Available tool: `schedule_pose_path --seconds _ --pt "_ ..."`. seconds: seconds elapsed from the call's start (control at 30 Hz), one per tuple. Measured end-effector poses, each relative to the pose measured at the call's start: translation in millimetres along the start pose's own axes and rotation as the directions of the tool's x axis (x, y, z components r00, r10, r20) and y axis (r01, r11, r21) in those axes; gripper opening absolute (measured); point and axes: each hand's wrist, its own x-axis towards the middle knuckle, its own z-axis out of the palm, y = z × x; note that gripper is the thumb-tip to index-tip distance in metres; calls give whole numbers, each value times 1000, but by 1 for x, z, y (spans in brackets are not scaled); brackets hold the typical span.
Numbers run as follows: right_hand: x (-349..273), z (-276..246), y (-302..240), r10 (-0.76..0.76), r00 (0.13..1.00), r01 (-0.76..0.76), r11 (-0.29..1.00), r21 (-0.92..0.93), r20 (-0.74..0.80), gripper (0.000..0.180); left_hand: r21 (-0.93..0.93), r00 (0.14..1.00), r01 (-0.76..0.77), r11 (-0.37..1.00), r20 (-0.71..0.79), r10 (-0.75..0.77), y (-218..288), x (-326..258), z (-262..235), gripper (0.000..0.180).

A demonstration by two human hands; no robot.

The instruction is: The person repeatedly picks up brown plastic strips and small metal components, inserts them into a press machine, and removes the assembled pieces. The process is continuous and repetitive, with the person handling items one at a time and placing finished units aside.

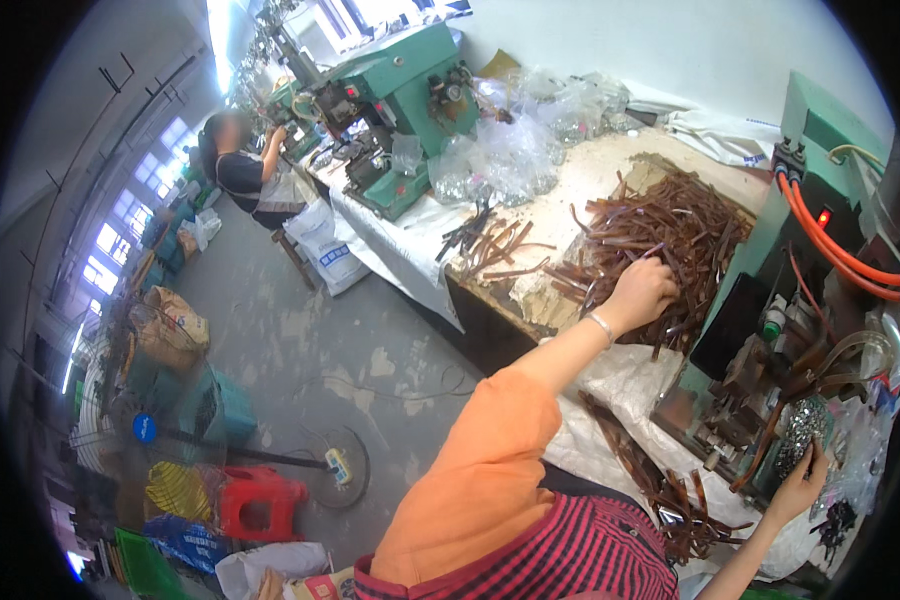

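Pile of brown strips (710,225) sits on the bench (580,180), left hand (648,292) over its near edge; fingers curled, undersides hidden, can't tell if that grip has a strip. Right hand (802,487) low at right, fingertips up against silvery pieces (800,430) beside the green machine (810,115); can't tell if that grip is clenched on any or just touching. Machine's right side lost at dark fisheye rim; its working parts are a dim jumble behind orange tubes (838,250). More brown strips, a second bunch (675,500), lie nearer the body, lower end partly hidden by striped clothing. Clear bags (510,150) farther back, contents hard to make out. Co-worker (242,175) far left, small, hands unclear.
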Motion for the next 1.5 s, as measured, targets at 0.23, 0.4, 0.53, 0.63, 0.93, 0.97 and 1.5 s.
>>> schedule_pose_path --seconds 0.23,0.4,0.53,0.63,0.93,0.97,1.5 --pt "9 8 10 71 996 -67 995 69 -54 28 126 935 308 943 144 -324 55 48 -50 11" --pt "-11 11 -24 161 982 -150 982 113 -95 20 163 861 457 874 164 -481 16 6 -34 18" --pt "-34 -27 -28 270 959 -238 929 283 -82 16 -144 872 486 862 13 -489 40 4 -61 13" --pt "-18 -26 -69 203 979 -191 888 419 14 17 -497 892 401 769 22 -451 62 14 -81 7" --pt "11 33 -141 189 977 -204 665 718 102 33 -695 831 410 591 18 -555 120 -6 -49 23" --pt "9 31 -143 209 970 -230 641 732 122 33 -744 834 361 562 -12 -551 129 -6 -58 23" --pt "2 -15 -78 -71 997 73 982 -176 20 35 -328 756 -648 688 -167 632 222 15 -57 22"
